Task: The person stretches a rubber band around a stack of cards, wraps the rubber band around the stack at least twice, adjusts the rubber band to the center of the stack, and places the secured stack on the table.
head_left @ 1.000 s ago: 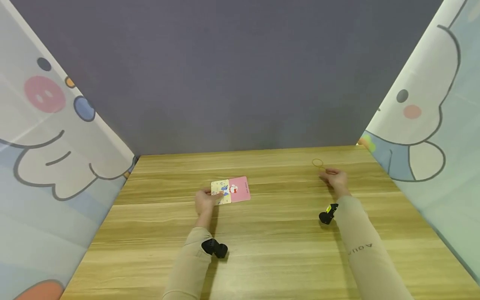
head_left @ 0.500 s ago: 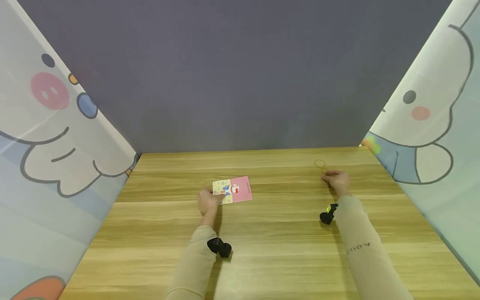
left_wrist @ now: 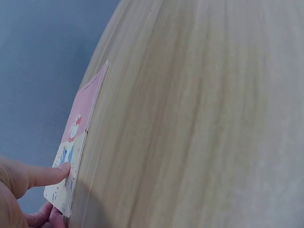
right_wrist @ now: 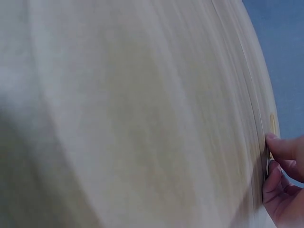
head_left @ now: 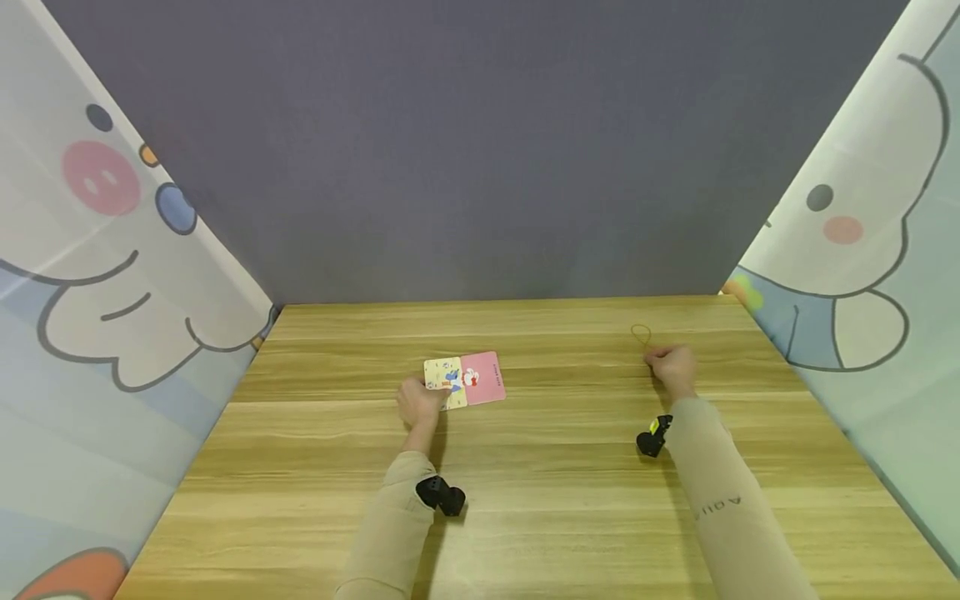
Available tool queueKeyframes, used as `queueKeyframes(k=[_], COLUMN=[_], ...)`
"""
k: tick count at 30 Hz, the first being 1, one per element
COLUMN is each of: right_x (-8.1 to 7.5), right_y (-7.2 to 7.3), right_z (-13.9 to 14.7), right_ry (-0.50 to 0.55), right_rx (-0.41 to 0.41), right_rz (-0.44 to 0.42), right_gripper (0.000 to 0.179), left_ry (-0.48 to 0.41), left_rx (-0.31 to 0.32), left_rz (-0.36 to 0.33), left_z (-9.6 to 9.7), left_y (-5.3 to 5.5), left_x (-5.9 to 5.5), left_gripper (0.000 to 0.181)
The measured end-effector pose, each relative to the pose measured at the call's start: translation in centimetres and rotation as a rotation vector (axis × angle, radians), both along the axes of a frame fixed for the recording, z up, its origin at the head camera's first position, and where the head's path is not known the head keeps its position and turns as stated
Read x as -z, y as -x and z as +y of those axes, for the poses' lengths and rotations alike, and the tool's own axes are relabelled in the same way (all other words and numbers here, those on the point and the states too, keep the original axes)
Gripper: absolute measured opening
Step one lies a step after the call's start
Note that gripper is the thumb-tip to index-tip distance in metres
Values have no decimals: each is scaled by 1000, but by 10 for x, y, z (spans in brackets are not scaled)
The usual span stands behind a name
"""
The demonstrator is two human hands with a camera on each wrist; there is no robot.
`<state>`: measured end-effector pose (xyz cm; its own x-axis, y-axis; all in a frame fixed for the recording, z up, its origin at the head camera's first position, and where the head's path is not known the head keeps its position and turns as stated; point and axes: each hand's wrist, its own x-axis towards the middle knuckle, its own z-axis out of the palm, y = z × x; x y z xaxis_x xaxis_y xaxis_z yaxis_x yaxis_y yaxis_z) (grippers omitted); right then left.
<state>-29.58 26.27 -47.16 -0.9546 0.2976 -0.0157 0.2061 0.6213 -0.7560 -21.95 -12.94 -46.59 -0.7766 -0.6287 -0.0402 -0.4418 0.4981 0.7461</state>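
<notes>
In the head view, my left hand holds a small pink and cream booklet with a cartoon figure across its middle. The left wrist view shows the thumb flat on the cream half of the booklet, fingers curled beneath its near end. Over at the right, my right hand pinches a thin yellow rubber band between thumb and fingers. The band's loop sticks out beyond the fingertips toward the back. Only a small yellow bit of the rubber band shows in the right wrist view.
Both hands are over a wood-grain table. A dark grey panel rises along its back edge. Cartoon-printed curtains flank it left and right. Each sleeve carries a black wrist camera.
The right hand has shifted slightly, and the rubber band's loop looks narrower and a little lower. The left hand keeps its hold on the booklet; the head view has shifted slightly.
</notes>
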Motion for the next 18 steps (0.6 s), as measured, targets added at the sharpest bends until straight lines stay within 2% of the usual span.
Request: queueKeyframes(k=[7, 8, 11, 18], right_x=[2, 2, -1, -8], right_y=[-6, -8, -11, -21], right_z=[-2, -3, -4, -8], right_ry=[-19, -11, 18, 81], right_rx=[6, 13, 32, 37], right_rz=[58, 65, 80, 88], right_gripper=[23, 23, 24, 26], left_ry=[-7, 12, 24, 33], left_rx=[24, 21, 36, 90], left_rz=[21, 44, 52, 39], left_z=[1, 1, 0, -3], left_y=[-2, -2, -2, -7], left_x=[-1, 0, -1, -3], left_gripper=[31, 32, 32, 31])
